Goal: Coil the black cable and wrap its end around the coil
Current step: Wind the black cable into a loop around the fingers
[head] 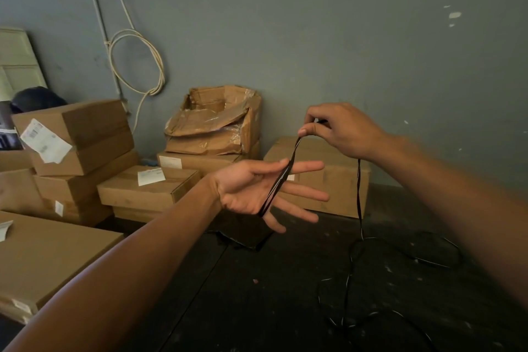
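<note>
The grey wall point(343, 37) fills the background, and everything else is placed here against the person's left hand. Stacked cardboard boxes point(77, 134) sit behind and to the left of that hand, along the foot of the wall, with a pale cable loop point(137, 63) hanging on the wall above them. Below and to the right of the hand lies the dark floor point(257, 308).

The left hand point(257, 188) is held out flat, palm up, fingers spread and open, serving as a form for the coil. The right hand point(340, 131), above and to the right of it, is closed in a pinch on the black cable point(281, 180).

A few turns of the cable lie across the left palm at the base of the fingers, so the coil is begun but small. Its long axis runs diagonally, from the lower edge of the palm up and rightward to the right hand's pinch. From there a strand drops almost straight down to the floor, where much slack lies in loose loops to the lower right of the left hand. By my reading, most of the coiling remains, and the end-wrap is not yet started.
</note>
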Available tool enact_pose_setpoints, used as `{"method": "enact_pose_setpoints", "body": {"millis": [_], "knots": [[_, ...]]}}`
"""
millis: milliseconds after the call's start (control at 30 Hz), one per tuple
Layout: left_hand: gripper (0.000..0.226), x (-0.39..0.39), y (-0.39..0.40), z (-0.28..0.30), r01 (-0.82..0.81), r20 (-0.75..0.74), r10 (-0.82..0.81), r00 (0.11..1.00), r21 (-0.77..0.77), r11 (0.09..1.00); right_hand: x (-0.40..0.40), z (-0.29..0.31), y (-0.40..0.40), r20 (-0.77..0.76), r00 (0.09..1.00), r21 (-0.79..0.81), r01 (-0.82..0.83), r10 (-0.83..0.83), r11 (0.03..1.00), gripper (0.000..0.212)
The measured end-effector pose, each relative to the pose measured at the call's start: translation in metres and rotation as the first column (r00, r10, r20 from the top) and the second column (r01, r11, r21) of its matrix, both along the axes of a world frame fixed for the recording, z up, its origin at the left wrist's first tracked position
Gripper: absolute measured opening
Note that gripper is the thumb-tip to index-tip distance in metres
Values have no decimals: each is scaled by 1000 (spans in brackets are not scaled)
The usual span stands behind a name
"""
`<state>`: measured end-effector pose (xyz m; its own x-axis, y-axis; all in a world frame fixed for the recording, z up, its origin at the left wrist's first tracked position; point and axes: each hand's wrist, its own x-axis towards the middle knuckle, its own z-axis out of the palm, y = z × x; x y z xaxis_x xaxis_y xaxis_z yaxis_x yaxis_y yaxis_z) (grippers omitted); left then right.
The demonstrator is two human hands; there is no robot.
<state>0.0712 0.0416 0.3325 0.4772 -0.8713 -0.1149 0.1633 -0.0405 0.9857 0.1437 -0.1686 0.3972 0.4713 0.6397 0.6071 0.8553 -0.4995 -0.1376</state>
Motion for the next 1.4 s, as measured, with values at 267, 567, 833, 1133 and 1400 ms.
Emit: {"method": "enact_pose_setpoints", "body": {"millis": [267, 567, 833, 1133, 1400], "knots": [[50, -6, -14, 29, 107, 90, -86, 992, -264, 959, 5, -50, 7, -208, 973, 79, -87, 102, 993, 20], [49, 3, -5, 48, -2, 128, 54, 990, -376, 927, -17, -117, 37, -318, 939, -78, -167, 134, 983, 36], [51, 11, 12, 44, -170, 119, 231, 966, -384, 908, -55, -118, 51, -307, 924, -191, -295, 228, 936, 23], [51, 17, 25, 31, -296, 72, 341, 937, -352, 888, -74, -88, 41, -146, 959, -231, -271, 242, 935, 30], [50, 16, 22, 10, -436, -67, 443, 894, -355, 827, -80, -45, 32, -63, 961, -167, -276, 269, 947, 29]]}}
